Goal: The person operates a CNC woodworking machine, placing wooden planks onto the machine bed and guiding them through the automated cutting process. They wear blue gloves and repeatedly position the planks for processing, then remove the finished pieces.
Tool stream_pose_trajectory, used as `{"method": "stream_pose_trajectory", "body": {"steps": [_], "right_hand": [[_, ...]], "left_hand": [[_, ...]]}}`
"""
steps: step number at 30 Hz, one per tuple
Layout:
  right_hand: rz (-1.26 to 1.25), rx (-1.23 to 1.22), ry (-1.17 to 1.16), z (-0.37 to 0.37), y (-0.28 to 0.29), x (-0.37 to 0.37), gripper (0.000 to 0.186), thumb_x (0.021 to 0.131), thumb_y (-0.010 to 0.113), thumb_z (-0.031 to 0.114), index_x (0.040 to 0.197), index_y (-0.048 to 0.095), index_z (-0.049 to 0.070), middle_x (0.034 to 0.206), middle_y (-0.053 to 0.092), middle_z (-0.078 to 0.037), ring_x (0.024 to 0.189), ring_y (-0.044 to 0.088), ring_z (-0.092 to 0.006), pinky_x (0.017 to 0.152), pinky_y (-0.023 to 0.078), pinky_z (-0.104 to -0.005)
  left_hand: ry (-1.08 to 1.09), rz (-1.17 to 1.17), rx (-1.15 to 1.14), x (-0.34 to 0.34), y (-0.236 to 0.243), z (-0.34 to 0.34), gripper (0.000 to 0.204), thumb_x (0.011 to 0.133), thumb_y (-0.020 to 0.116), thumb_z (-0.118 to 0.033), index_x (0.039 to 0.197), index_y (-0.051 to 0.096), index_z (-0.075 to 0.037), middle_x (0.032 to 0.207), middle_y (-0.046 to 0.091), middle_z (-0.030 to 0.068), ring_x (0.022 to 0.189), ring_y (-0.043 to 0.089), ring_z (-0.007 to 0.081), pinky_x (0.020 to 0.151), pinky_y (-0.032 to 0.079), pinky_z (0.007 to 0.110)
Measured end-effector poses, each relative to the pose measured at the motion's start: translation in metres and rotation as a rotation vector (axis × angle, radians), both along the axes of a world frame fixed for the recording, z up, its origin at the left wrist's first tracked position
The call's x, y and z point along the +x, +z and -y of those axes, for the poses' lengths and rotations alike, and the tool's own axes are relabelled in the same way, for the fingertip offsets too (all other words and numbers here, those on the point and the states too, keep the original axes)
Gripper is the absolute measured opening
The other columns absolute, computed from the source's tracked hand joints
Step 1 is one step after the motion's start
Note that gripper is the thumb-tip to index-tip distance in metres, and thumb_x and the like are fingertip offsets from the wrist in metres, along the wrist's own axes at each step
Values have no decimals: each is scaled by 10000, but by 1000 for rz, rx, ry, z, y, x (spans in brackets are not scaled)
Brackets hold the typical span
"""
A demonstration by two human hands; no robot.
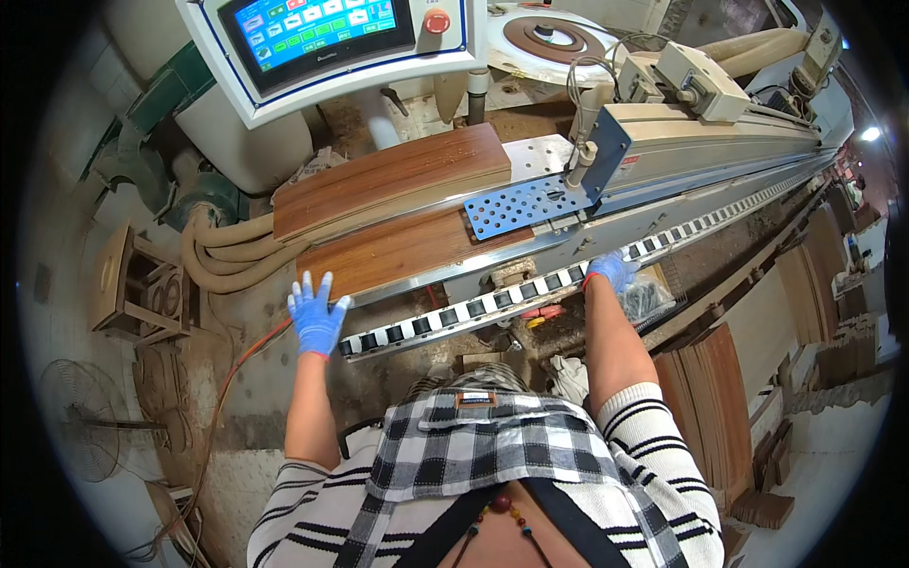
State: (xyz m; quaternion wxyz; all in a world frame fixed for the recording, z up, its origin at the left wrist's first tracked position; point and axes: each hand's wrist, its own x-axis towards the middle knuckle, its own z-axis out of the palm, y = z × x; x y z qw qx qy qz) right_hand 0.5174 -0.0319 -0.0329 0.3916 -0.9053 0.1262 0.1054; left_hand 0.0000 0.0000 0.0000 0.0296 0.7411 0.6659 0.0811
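Note:
My left hand (318, 317), in a blue glove, is open with its fingers spread at the near left corner of a brown wood-grain board (388, 251). Its fingertips meet or nearly meet the board's end. The board lies flat on the machine bed, its right end under a blue perforated plate (516, 210). Further right, my right hand (614, 272), also gloved in blue, rests on the roller rail (492, 305) with its fingers laid out over it. No object shows in either hand.
A stack of brown boards (398, 180) lies behind the bed. Above stands a control panel (322, 43) with a touchscreen and red button (436, 21). Ribbed hoses (222, 256) run at left beside a wooden stool (142, 284). More boards (705, 407) stand at right; a fan (80, 417) is lower left.

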Motion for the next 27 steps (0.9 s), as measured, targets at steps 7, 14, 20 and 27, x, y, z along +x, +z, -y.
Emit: {"method": "stream_pose_trajectory", "body": {"steps": [7, 14, 20, 27], "right_hand": [[47, -7, 8, 1, 6, -2, 599, 924, 419, 456, 1376, 375, 65, 1334, 447, -210, 1162, 502, -393, 948, 422, -478], [48, 24, -12, -1, 10, -6, 582, 925, 432, 436, 1370, 379, 63, 1336, 447, -200, 1167, 495, -401, 952, 419, -486], [-19, -7, 39, 1, -2, 4, 643, 906, 466, 456, 1405, 325, 77, 1352, 417, -171, 1182, 472, -359, 962, 415, -456], [-24, 31, 15, 1, 14, -5, 631, 916, 455, 443, 1420, 312, 92, 1346, 422, -175, 1178, 476, -358, 949, 429, -457]], "left_hand": [[51, 267, 47, -6, -10, 2, 566, 815, 673, -359, 1319, 528, -144, 1480, 308, 187, 1352, 261, 419, 1114, 239, 458], [89, 272, 43, -6, -10, 1, 538, 821, 685, -291, 1317, 536, -148, 1478, 321, 181, 1352, 291, 381, 1090, 298, 409], [81, 318, 16, -4, -5, 1, 563, 806, 686, -331, 1311, 537, -131, 1479, 311, 189, 1355, 267, 400, 1115, 245, 443], [95, 305, 5, 0, 3, 3, 559, 807, 689, -318, 1309, 539, -124, 1475, 319, 190, 1357, 270, 394, 1118, 246, 432]]}}
